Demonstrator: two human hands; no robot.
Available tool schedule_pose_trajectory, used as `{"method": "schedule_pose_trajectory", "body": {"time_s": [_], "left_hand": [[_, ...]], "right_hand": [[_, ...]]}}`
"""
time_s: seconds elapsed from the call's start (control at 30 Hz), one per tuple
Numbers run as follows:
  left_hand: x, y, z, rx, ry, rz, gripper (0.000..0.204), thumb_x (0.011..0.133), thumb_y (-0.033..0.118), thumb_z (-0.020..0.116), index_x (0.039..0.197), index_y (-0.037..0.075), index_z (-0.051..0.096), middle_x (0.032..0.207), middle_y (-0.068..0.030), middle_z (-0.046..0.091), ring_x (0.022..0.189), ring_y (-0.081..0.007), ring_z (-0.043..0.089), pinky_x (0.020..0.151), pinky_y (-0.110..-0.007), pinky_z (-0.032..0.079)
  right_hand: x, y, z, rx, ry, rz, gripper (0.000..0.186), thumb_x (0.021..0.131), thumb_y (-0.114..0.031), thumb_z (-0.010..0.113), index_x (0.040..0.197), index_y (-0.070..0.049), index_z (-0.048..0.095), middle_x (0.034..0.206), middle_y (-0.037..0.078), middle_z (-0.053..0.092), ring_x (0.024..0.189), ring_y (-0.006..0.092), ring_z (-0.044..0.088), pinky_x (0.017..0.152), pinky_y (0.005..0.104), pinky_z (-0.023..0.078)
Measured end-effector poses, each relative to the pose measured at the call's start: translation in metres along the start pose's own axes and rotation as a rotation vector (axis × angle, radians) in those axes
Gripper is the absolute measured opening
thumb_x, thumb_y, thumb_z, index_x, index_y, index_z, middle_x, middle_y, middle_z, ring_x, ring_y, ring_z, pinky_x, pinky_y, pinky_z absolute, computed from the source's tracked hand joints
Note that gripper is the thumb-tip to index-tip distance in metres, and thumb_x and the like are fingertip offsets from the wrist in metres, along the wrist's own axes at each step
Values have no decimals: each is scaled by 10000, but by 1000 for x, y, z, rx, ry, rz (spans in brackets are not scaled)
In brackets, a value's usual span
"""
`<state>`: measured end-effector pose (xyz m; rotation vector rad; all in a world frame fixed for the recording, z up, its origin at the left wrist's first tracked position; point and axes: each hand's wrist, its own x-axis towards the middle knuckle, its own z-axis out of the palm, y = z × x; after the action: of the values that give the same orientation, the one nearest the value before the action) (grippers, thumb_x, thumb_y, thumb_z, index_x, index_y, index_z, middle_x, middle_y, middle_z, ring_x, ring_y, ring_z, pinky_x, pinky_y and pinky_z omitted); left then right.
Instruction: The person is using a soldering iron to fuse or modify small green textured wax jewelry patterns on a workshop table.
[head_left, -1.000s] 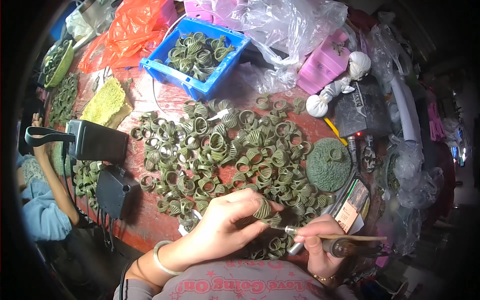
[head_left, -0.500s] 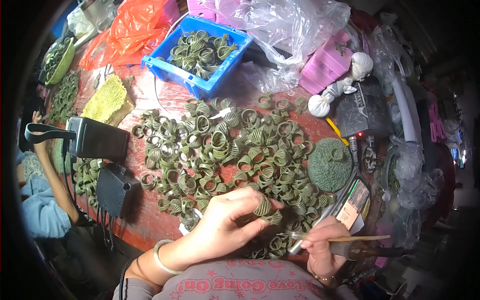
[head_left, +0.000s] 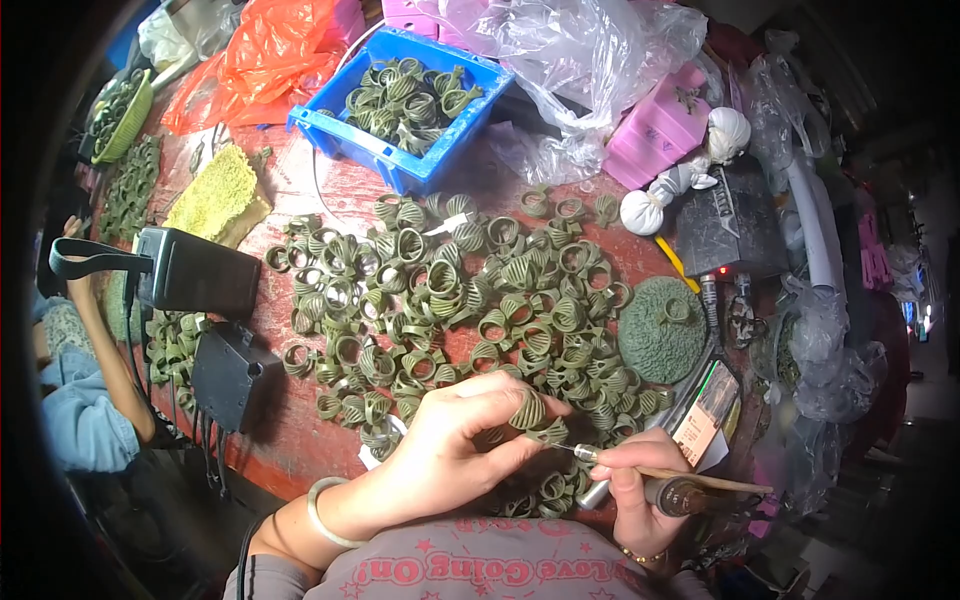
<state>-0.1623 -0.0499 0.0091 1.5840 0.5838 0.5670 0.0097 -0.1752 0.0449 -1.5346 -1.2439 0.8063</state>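
My left hand (head_left: pixel 450 440) pinches a ridged green ring (head_left: pixel 529 409) between thumb and fingers, just above the table's near edge. In my right hand (head_left: pixel 645 485) is a slim tool (head_left: pixel 588 454) with a fine point, a metal collar and a wooden end. Its point reaches to the ring's lower edge; whether it touches, I cannot tell. A thicker dark-handled tool (head_left: pixel 675 497) also lies in or against the right hand, partly hidden by it. Many similar rings (head_left: pixel 440 280) are spread in a heap beyond my hands.
At the back stands a blue bin (head_left: pixel 435 160) of rings. A green textured dome (head_left: pixel 661 330) with one ring on it and a black box (head_left: pixel 730 230) are to the right. Black devices (head_left: pixel 235 375) and a yellow sponge (head_left: pixel 215 195) stand left, near another person's arm (head_left: pixel 115 360).
My right hand has turned, and the slim tool's tip has risen toward the ring, its metal collar now showing. The left hand stays in place with the ring.
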Motion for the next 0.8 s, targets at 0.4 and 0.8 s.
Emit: {"method": "schedule_pose_trajectory", "body": {"time_s": [0.4,0.8], "left_hand": [[-1,-3,0,-12,23,29,245,719,-65,691,960,-29,662,986,-125,683,878,-249,647,775,-333,516],[-1,2,-5,-114,26,-97,256,775,-25,686,1030,-28,660,995,-92,679,872,-165,636,760,-311,516]], "right_hand": [[-6,4,-2,84,26,75,102,916,-10,556,997,-1,617,851,115,627,706,157,616,639,253,487],[-8,-3,-4,275,165,85,128,934,-53,545,1026,32,568,726,111,642,650,139,581,595,232,449]]}}
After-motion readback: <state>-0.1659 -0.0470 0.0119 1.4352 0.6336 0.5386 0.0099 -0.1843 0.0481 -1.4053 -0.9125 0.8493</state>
